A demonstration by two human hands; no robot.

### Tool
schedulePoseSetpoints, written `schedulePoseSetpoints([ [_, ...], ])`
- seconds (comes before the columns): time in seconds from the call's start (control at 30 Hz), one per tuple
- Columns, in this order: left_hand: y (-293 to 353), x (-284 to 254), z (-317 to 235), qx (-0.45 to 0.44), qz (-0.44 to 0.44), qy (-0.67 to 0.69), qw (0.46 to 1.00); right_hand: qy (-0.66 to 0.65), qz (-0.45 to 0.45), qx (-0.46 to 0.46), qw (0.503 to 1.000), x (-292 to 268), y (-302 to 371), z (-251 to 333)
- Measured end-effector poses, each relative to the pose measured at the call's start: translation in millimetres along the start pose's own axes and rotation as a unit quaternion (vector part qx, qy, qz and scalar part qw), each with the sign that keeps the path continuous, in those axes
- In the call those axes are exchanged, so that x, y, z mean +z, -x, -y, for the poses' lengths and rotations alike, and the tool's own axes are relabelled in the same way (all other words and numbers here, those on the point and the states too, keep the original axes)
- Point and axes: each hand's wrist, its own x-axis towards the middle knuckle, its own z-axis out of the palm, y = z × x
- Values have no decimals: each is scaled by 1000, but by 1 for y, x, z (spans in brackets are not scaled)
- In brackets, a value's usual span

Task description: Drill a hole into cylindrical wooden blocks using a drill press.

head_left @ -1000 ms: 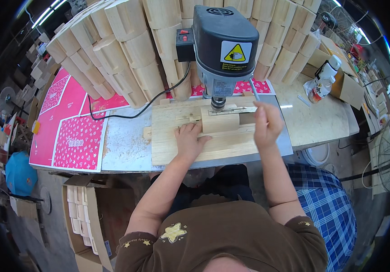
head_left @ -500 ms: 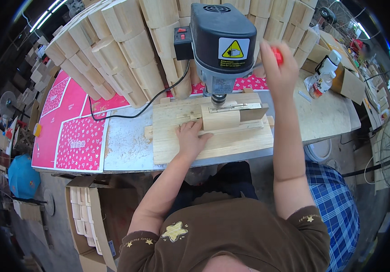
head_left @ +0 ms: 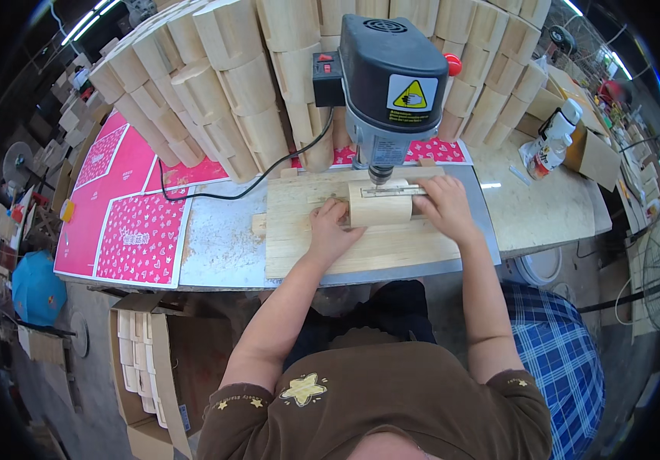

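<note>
A pale round wooden block point(head_left: 380, 209) lies on its side on a flat wooden board point(head_left: 295, 257). Above it stands a black and grey drill press point(head_left: 383, 73), its chuck point(head_left: 380, 174) close over the block's top. My left hand point(head_left: 331, 230) grips the block's left end, thumb along the near side. At the opposite end, my right hand point(head_left: 446, 208) has its fingers closed on the block beside a narrow metal strip point(head_left: 391, 191) on top. The right fingertips are partly hidden.
Tall stacks of similar wooden pieces point(head_left: 230, 69) rise behind the press. A black cable point(head_left: 249, 188) loops leftward over pink printed sheets point(head_left: 142, 238). Bottles point(head_left: 548, 142) stand at the right. Below the table's left side, an open carton point(head_left: 162, 376) holds wooden pieces.
My right hand has left the red-knobbed press lever and come down to the block's right end. My left hand stays at the left end. The whole view has shifted slightly.
</note>
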Motion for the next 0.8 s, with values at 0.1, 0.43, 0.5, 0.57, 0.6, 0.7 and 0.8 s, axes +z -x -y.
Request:
schedulePoseSetpoints([
  [0.1,8,-18,-3,51,-20,-10,998,-7,-64,2,998,-5,6,10],
  [0.43,29,-118,-30,-288,-72,274,915,-3,-62,35,997,-1,7,8],
  [0.5,24,-114,-33,-313,-58,260,912,-13,-61,20,998,-3,5,8],
  [0.57,20,-106,-32,-337,-40,245,908,-28,-55,6,998,-3,8,13],
  [0.6,18,-100,-29,-347,-24,231,909,-44,-49,-9,998,-2,10,15],
  [0.7,14,-89,-28,-376,-3,239,895,-36,-67,-4,997,0,12,18],
  [0.8,11,-85,-25,-397,3,257,881,-33,-61,-5,998,-3,14,17],
])
